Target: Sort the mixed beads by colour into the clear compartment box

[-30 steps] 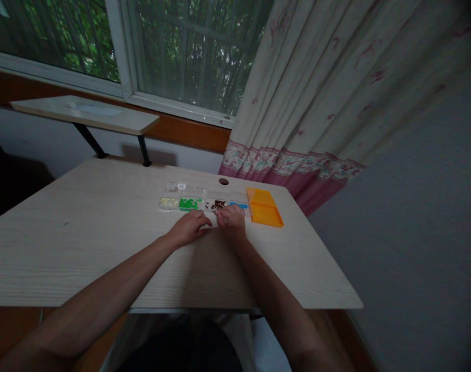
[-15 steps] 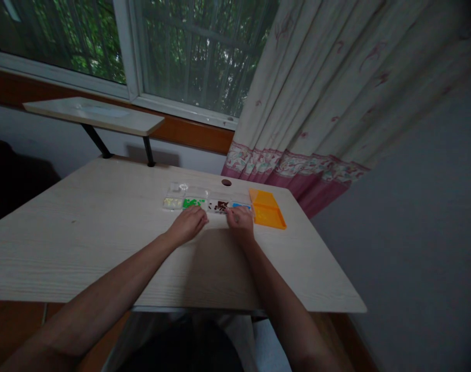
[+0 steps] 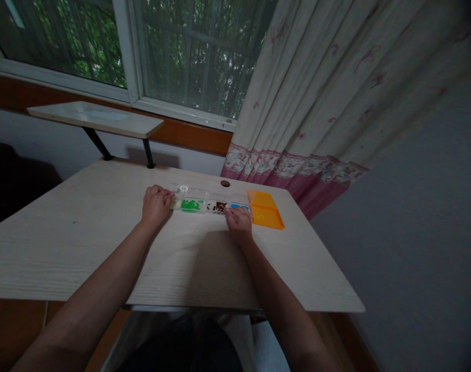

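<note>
A row of small clear plastic boxes with raised lids stands across the desk. One box holds green pieces (image 3: 192,205), another dark brown pieces (image 3: 219,206), and the one on the right blue pieces (image 3: 238,206). My left hand (image 3: 156,205) is at the leftmost box (image 3: 176,203), its fingers curled at the pale contents and covering part of it. Just in front of the blue pieces, my right hand (image 3: 240,223) is closed with thumb and fingertips together. Whatever either hand pinches is too small or hidden to make out.
An open orange case (image 3: 268,217) lies right of the clear boxes. Behind them the desk (image 3: 103,227) has a round cable hole (image 3: 225,183). A raised shelf (image 3: 97,118) on black legs stands at the back left; a curtain (image 3: 297,103) hangs behind.
My left hand has moved left, from in front of the green and brown pieces to the leftmost box. My right hand stays by the blue pieces. The view has shifted slightly.
</note>
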`<move>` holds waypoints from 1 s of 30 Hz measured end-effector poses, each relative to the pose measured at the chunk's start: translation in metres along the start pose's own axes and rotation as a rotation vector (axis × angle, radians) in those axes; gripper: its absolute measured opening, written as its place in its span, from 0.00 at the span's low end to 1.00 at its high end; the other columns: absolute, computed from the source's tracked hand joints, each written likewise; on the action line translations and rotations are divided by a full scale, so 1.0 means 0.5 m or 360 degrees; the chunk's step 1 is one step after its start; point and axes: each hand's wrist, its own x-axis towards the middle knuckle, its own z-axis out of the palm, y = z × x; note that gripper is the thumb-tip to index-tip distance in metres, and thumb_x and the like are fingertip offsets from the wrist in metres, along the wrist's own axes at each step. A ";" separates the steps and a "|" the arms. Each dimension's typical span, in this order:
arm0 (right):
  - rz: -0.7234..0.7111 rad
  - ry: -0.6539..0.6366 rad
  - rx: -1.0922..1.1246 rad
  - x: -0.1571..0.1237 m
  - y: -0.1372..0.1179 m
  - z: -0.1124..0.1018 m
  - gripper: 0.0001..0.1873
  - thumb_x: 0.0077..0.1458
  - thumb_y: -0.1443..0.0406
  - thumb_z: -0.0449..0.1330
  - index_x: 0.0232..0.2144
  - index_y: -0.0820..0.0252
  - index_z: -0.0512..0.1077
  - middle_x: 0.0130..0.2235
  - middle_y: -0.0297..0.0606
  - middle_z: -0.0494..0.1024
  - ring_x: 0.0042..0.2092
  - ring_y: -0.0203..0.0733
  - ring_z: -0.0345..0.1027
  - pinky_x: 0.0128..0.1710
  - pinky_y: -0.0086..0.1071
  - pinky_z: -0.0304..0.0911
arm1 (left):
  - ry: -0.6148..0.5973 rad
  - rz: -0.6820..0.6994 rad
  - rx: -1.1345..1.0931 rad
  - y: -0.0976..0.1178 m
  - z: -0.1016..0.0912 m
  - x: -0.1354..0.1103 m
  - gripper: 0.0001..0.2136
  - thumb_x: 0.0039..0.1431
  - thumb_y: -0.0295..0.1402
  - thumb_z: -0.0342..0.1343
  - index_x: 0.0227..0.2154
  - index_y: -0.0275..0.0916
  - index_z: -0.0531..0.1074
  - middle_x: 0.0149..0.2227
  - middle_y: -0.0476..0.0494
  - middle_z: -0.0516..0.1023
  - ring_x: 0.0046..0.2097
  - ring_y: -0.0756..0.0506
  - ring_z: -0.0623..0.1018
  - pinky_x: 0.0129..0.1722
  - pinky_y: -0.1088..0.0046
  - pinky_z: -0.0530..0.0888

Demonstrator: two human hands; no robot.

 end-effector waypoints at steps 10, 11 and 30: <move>0.0001 0.0186 0.0057 0.009 0.024 -0.008 0.15 0.61 0.61 0.54 0.33 0.58 0.81 0.33 0.41 0.80 0.39 0.44 0.68 0.45 0.37 0.59 | 0.0062 -0.0067 0.0006 0.009 -0.029 0.022 0.24 0.57 0.28 0.51 0.58 0.39 0.66 0.59 0.37 0.68 0.59 0.36 0.64 0.61 0.54 0.63; 0.0009 0.0199 0.0068 0.010 0.026 -0.009 0.15 0.62 0.61 0.54 0.33 0.58 0.80 0.33 0.41 0.80 0.39 0.44 0.68 0.45 0.37 0.60 | -0.0005 -0.0057 0.0054 0.006 -0.028 0.035 0.26 0.56 0.30 0.52 0.60 0.38 0.65 0.60 0.36 0.66 0.60 0.35 0.63 0.62 0.53 0.62; 0.0459 0.0702 -0.0028 0.030 0.092 -0.099 0.18 0.62 0.60 0.50 0.40 0.62 0.79 0.40 0.47 0.80 0.44 0.47 0.68 0.51 0.41 0.57 | -0.0279 0.0340 0.0084 0.032 -0.017 0.056 0.20 0.57 0.28 0.51 0.54 0.39 0.69 0.57 0.37 0.68 0.59 0.37 0.64 0.61 0.55 0.64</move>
